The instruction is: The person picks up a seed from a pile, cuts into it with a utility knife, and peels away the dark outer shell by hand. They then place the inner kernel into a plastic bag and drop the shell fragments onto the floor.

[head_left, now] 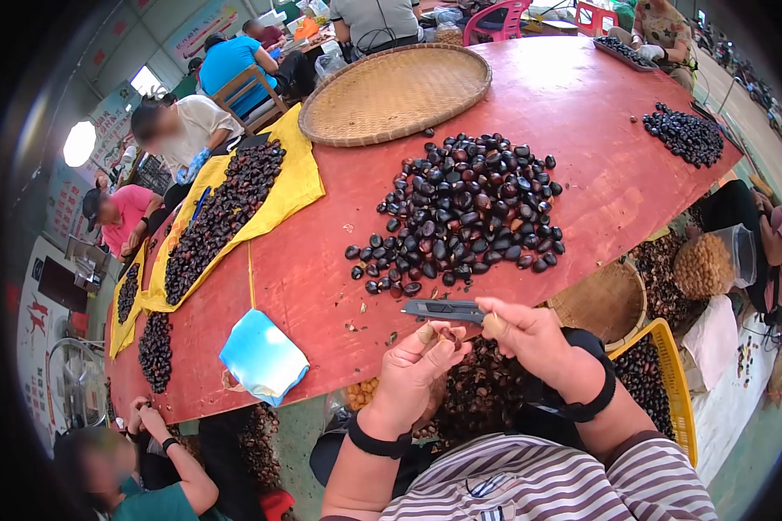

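Note:
My left hand (415,373) pinches a small brown chestnut (450,337) between thumb and fingertips; part of the nut is hidden by them. In my right hand (534,343) is a grey utility knife (443,310), its handle gripped by thumb and fingers. The knife points left, just above the chestnut and apart from it as far as I can see. Beyond both hands lies a large heap of dark, shiny chestnuts (469,204) on the red table (347,321). Shell scraps litter the tabletop between the heap and my hands.
A round woven tray (400,91) rests at the table's far side. To the left are a yellow cloth (300,178) under more nuts and a blue-white mask (263,354). Below right stands a yellow crate (682,408). Several people work around the table.

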A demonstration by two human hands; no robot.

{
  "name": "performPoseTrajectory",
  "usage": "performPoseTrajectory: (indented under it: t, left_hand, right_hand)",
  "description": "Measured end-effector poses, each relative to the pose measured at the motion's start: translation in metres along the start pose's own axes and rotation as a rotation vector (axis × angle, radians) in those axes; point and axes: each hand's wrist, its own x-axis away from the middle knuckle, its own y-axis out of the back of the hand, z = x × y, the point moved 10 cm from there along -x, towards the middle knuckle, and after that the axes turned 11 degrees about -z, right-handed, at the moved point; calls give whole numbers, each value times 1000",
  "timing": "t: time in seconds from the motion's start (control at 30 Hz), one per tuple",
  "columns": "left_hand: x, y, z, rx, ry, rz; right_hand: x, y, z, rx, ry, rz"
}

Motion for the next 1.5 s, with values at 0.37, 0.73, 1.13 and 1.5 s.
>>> performPoseTrajectory:
  t: [0.37,0.73,1.13,1.5]
  left_hand:
    - [3,17,14,94,32,-13]
    - [6,20,15,60,2,3]
    - [15,22,22,-35,56,-63]
    - [22,8,20,-2,114,101]
  right_hand:
    - [26,-39,-12,-56,-199,280]
    - [33,-46,-33,-121,-347,345]
    - [25,-41,-12,40,-75,257]
    - [31,-39,5,127,15,380]
